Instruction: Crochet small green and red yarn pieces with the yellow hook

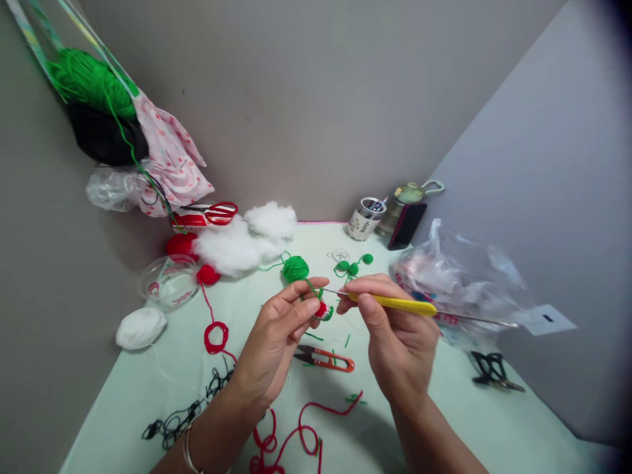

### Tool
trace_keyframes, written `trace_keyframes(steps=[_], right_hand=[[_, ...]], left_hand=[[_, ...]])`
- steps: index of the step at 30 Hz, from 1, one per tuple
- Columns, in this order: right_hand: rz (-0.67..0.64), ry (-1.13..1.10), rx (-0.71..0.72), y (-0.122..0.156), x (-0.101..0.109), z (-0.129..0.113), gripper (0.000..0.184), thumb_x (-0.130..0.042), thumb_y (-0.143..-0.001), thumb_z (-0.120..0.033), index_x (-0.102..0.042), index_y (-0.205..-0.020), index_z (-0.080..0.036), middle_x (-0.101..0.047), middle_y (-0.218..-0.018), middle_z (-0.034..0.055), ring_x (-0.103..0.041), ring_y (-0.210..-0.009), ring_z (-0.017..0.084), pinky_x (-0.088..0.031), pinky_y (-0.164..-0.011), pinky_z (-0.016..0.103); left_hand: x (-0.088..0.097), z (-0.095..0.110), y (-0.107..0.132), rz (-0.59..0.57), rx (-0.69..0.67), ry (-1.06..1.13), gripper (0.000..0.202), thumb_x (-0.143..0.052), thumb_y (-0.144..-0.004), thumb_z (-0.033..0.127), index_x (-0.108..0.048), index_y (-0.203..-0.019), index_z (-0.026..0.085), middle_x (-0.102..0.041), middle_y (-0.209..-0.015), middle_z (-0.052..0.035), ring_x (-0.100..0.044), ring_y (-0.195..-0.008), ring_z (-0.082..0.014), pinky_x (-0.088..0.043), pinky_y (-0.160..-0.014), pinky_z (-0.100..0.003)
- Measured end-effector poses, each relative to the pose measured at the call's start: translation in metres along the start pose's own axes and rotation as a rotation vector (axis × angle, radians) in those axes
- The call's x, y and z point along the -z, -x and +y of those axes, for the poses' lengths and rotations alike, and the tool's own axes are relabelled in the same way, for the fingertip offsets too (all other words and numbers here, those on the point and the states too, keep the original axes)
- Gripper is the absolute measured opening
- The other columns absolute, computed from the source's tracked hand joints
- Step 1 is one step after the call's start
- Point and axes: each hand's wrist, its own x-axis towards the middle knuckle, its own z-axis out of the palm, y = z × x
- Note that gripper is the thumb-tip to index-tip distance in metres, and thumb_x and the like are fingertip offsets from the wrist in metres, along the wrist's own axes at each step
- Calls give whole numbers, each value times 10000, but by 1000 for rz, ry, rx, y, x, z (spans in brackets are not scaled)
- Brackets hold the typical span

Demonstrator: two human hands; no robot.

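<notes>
Between the thumb and fingers of my left hand (284,322) is a small crocheted piece (323,311) in red, white and green. Green yarn runs over that hand's fingers, with a green yarn ball (295,268) just behind on the table. My right hand (399,336) grips a crochet hook (395,303) by its yellow handle. The hook's thin metal tip points left and reaches the green yarn at the piece; whether it is inside a stitch is too small to tell. Below the hands lie orange thread snips (326,359) and short green yarn scraps.
White stuffing (241,243) and red scissors (220,212) are at the back left, near a clear plastic tub (170,282). Red yarn (309,434) and black cord (180,421) lie in front. A pen tin (364,220), phone (407,226) and plastic bag (464,276) stand right. A hair clip (494,372) lies far right.
</notes>
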Motion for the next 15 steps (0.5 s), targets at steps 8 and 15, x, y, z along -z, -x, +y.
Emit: trace_keyframes(steps=[8, 15], right_hand=[[-2, -6, -15, 1, 0, 0, 196, -605, -1021, -140, -767, -1058, -242, -713, -887, -7, -678, -743, 125, -557, -670, 289], [-48, -31, -24, 2, 0, 2, 172, -624, -1022, -164, -763, -1071, -253, -723, -880, -13, -679, -760, 129, -553, -700, 294]], left_hand=[[1, 0, 0, -3, 2, 1, 264, -822, -854, 299, -840, -1109, 234, -548, -768, 42, -286, -583, -64, -418, -730, -223], [2, -1, 0, 4, 5, 1, 265, -818, -860, 293, -830, -1117, 229, -572, -800, 29, -320, -601, -69, -409, -714, -227]])
